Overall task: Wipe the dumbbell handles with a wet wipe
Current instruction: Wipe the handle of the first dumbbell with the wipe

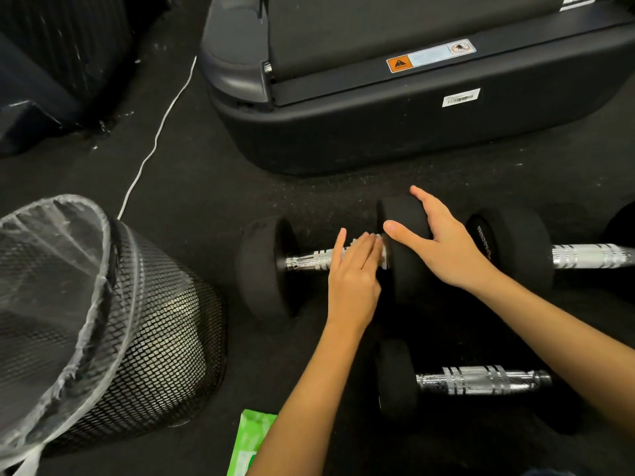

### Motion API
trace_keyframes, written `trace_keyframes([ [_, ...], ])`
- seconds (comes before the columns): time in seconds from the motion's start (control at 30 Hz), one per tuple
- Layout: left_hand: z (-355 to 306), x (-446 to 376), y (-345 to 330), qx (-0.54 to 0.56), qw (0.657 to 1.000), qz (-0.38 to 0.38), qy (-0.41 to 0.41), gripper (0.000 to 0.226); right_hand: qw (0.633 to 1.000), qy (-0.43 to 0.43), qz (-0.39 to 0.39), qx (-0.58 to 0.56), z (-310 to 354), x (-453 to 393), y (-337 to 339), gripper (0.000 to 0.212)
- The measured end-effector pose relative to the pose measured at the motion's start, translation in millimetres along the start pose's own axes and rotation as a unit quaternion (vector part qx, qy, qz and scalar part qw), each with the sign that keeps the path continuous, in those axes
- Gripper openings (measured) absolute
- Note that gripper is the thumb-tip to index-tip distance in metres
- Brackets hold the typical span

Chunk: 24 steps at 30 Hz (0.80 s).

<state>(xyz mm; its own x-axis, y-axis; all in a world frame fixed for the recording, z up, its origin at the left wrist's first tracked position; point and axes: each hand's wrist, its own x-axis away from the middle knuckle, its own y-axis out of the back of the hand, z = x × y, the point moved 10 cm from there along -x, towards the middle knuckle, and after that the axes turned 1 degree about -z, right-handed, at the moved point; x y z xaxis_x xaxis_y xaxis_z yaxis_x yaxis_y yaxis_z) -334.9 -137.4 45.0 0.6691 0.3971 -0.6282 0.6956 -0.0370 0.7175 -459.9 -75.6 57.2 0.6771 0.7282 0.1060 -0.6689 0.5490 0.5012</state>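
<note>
A black dumbbell point(264, 266) with a chrome handle point(309, 261) lies on the dark floor. My left hand point(354, 276) lies across the right part of that handle and holds a white wet wipe point(384, 255) against it; the thumb is hidden. My right hand point(443, 245) cups the dumbbell's right head point(409, 218), thumb on the inner face and fingers over the far side. A second dumbbell point(515, 242) lies to the right, and a third one point(481, 379) lies nearer me under my right forearm.
A green wipes pack point(251, 441) lies at the bottom edge by my left forearm. A black mesh bin point(154, 338) with a clear liner stands at the left. A treadmill base point(378, 132) fills the far side, and a white cable point(154, 139) runs past it.
</note>
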Motion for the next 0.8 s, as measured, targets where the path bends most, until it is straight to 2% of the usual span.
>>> trace_keyframes([
  [0.6, 8.7, -5.6, 22.9, -0.093, 0.995, 0.009, -0.016, 0.03, 1.0, 0.004, 0.002, 0.018, 0.9, 1.2, 2.0, 0.083],
  [0.8, 1.3, -10.4, 18.4, -0.094, 0.995, 0.008, 0.031, 0.024, 1.0, 0.006, -0.008, 0.006, 1.3, 3.3, 0.2, 0.083],
])
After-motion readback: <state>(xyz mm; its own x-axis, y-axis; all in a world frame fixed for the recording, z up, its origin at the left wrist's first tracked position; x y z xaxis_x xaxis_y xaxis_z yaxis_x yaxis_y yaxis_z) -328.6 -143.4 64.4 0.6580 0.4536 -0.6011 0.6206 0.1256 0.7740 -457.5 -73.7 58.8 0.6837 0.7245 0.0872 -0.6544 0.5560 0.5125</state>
